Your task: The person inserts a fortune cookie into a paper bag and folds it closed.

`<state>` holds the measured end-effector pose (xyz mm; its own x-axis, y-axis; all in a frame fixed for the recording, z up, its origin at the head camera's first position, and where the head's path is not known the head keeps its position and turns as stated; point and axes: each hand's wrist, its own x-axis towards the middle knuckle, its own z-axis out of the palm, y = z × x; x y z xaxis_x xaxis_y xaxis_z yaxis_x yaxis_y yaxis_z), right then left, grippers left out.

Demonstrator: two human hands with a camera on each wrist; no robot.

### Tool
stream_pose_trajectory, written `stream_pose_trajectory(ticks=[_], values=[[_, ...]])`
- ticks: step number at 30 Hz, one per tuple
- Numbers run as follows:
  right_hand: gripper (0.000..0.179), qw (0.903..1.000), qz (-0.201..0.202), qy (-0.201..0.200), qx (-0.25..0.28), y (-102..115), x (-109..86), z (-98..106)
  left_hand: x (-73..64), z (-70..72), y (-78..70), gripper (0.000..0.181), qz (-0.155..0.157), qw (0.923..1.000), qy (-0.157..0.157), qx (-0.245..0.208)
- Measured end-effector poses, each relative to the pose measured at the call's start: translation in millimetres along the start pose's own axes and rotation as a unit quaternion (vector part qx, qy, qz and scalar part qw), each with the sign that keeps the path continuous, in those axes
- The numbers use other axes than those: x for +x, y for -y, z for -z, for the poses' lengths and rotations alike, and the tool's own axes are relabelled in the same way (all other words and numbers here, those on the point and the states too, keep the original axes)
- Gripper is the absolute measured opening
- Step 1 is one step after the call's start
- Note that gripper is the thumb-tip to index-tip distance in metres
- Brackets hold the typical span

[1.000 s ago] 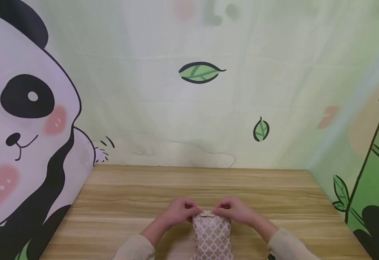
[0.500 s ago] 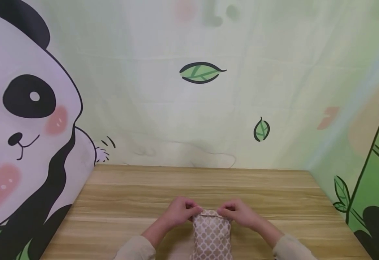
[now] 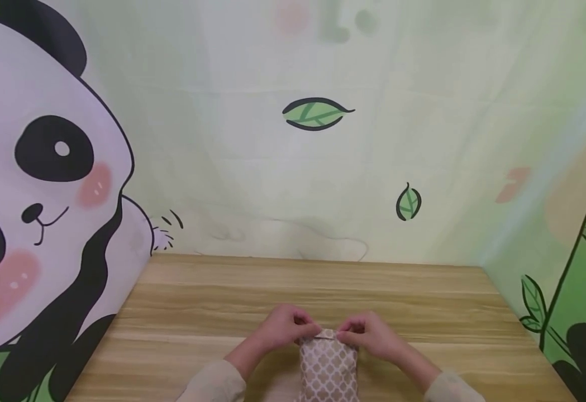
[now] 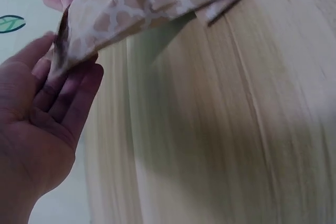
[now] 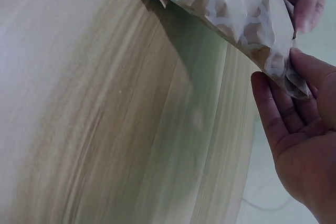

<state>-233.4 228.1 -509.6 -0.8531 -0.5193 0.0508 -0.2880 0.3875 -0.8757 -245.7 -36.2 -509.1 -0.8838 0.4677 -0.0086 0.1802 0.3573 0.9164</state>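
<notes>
A tan paper bag with a white lattice pattern stands at the front middle of the table in the head view, its top edge folded over. My left hand pinches the left end of that fold between thumb and fingers. At the right end, my right hand does the same. Seen from the left wrist, the bag slants up from the fingers of the left hand. In the right wrist view the right hand holds a creased corner of the bag. The bag's bottom is out of the head view.
The wooden table reaches back to a pale green cloth backdrop. A printed panda fills the left side, and printed bamboo the right.
My right thumb has slid outward along the folded top, toward the right corner. The left thumb has shifted slightly inward. The head view has turned a little to the left.
</notes>
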Motion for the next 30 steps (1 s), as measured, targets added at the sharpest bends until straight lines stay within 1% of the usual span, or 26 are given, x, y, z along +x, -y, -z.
stream_pose_trajectory(ticks=[3, 6, 9, 13, 15, 17, 20, 22, 24, 27, 30], values=[[0.010, 1.0000, -0.005, -0.004, -0.003, 1.3, 0.3, 0.5, 3.8, -1.9, -1.7, 0.012, -0.010, 0.9995, 0.008, 0.028], [0.010, 1.0000, -0.002, -0.006, 0.002, 1.1, -0.9, 1.6, 5.5, -3.5, -3.0, 0.011, -0.018, 0.9989, 0.012, 0.043], [0.011, 0.9999, 0.008, -0.009, 0.000, -1.6, -4.0, 3.8, 6.1, -4.7, -3.4, 0.009, -0.027, 0.9985, 0.014, 0.046], [0.011, 0.9998, 0.014, -0.012, -0.005, -8.1, -10.2, 8.1, 6.2, -4.8, -1.0, 0.006, -0.054, 0.9970, 0.019, 0.053], [0.010, 0.9998, 0.009, -0.014, -0.007, -10.8, -13.3, 10.4, 5.6, -4.1, 1.1, 0.005, -0.065, 0.9960, 0.021, 0.058], [0.010, 0.9999, -0.002, -0.014, -0.007, -13.0, -16.0, 12.3, 5.2, -3.2, 3.6, 0.004, -0.072, 0.9945, 0.022, 0.073], [0.010, 0.9997, -0.019, -0.012, -0.004, -16.0, -19.2, 13.6, 4.8, -2.0, 6.9, 0.005, -0.074, 0.9907, 0.022, 0.111], [0.010, 0.9997, -0.021, -0.013, -0.008, -18.4, -20.3, 13.7, 5.3, -1.7, 9.0, 0.007, -0.085, 0.9842, 0.021, 0.154], [0.008, 0.9994, -0.017, -0.018, -0.024, -21.0, -20.9, 13.5, 5.9, -1.8, 10.5, 0.007, -0.100, 0.9752, 0.020, 0.197], [0.005, 0.9962, 0.011, -0.024, -0.083, -24.6, -20.3, 12.5, 6.9, -2.0, 12.6, 0.008, -0.129, 0.9575, 0.014, 0.257], [0.005, 0.9895, 0.040, -0.031, -0.135, -27.6, -19.2, 11.1, 7.0, -1.8, 15.5, 0.011, -0.143, 0.9431, 0.005, 0.300]])
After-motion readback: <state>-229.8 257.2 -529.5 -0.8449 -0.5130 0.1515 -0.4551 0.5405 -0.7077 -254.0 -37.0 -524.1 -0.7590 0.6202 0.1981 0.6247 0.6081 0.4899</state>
